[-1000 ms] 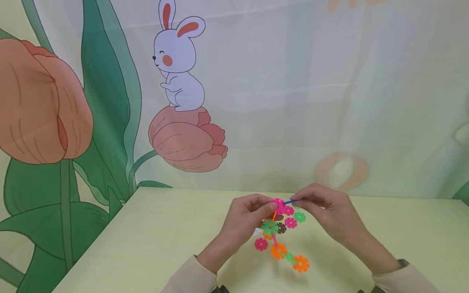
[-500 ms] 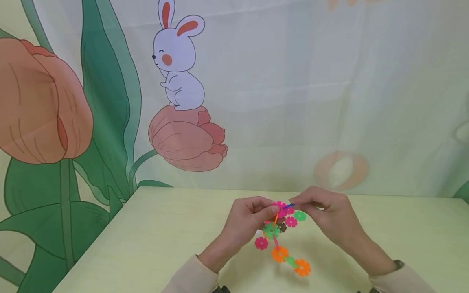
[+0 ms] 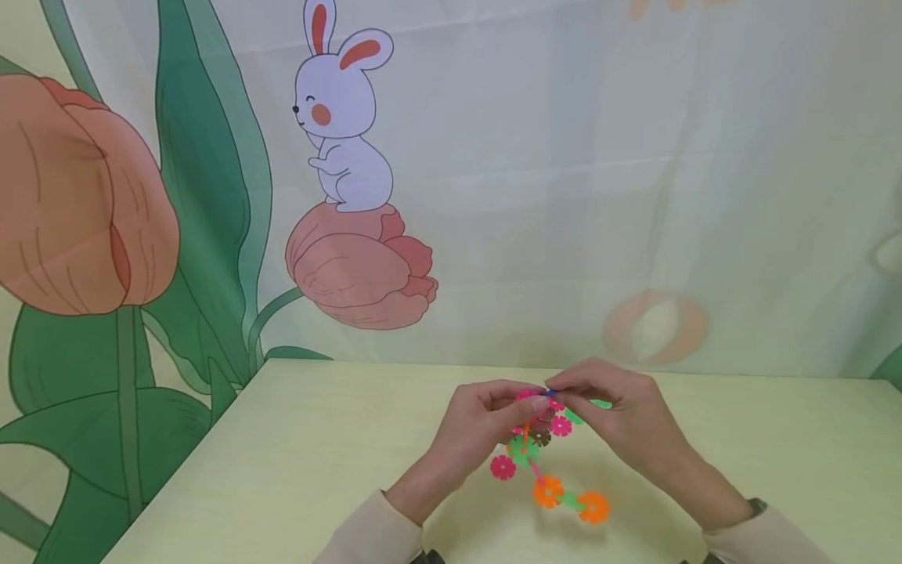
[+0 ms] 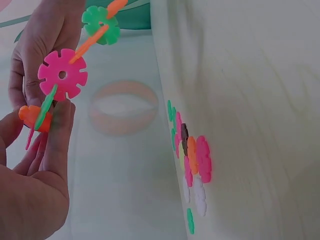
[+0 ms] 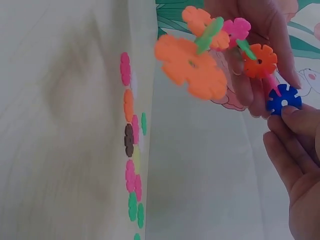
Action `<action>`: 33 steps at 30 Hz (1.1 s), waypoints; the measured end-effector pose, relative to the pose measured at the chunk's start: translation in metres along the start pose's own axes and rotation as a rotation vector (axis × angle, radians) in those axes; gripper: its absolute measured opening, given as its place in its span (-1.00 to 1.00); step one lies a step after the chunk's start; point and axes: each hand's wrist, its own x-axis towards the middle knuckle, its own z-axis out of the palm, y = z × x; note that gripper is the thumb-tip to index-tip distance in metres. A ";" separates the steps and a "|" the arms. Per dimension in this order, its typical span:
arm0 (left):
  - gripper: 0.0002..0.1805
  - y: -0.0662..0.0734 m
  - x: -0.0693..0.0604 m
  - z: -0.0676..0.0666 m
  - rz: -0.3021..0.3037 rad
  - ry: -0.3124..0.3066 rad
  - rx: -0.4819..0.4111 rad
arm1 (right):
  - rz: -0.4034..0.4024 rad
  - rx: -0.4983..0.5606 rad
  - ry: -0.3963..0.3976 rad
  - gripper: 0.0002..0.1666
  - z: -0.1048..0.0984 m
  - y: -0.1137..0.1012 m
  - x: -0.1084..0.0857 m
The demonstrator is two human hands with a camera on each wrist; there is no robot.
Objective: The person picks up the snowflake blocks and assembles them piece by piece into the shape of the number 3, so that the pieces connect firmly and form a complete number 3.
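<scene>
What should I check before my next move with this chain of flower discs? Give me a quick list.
1. Right hand has the blue disc: ok, it pinches it.
2. Left hand steadies the chain: ok, it holds it close to the blue disc.
3. Blue disc fully seated on the edge-on pink disc: cannot tell; they meet at the rim, but the depth is unclear.
4. Blue disc easy to see from the head view: not ok, fingers cover most of it.
5. Hanging end off the table: ok, the last orange disc hangs above it.
6. Loose discs at hand: ok, several lie on the table.
</scene>
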 end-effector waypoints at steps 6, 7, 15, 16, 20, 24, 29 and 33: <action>-0.77 0.001 0.001 -0.001 -0.021 -0.013 -0.041 | 0.039 -0.002 -0.025 -0.58 0.001 -0.001 0.001; -0.77 0.001 0.001 -0.002 -0.027 -0.016 -0.049 | 0.046 0.000 -0.030 -0.58 0.001 -0.001 0.001; -0.76 0.000 0.003 -0.006 -0.042 -0.007 -0.020 | 0.118 -0.096 -0.043 -0.63 -0.003 0.003 0.001; -0.75 -0.001 0.003 -0.007 -0.040 -0.003 -0.009 | 0.148 -0.127 -0.046 -0.66 -0.005 0.006 0.001; -0.72 -0.001 0.004 -0.011 -0.039 0.009 0.007 | 0.321 -0.202 -0.098 -0.74 -0.012 0.024 -0.002; -0.74 -0.002 0.005 -0.012 -0.049 0.017 0.013 | 0.477 -0.245 -0.209 -0.80 -0.013 0.048 -0.009; -0.77 0.000 0.004 -0.011 -0.048 0.026 0.029 | 0.611 -0.225 -0.339 -0.76 -0.005 0.072 -0.013; -0.75 0.003 0.003 -0.010 -0.037 0.026 0.037 | 0.652 -0.245 -0.418 -0.79 0.002 0.079 -0.011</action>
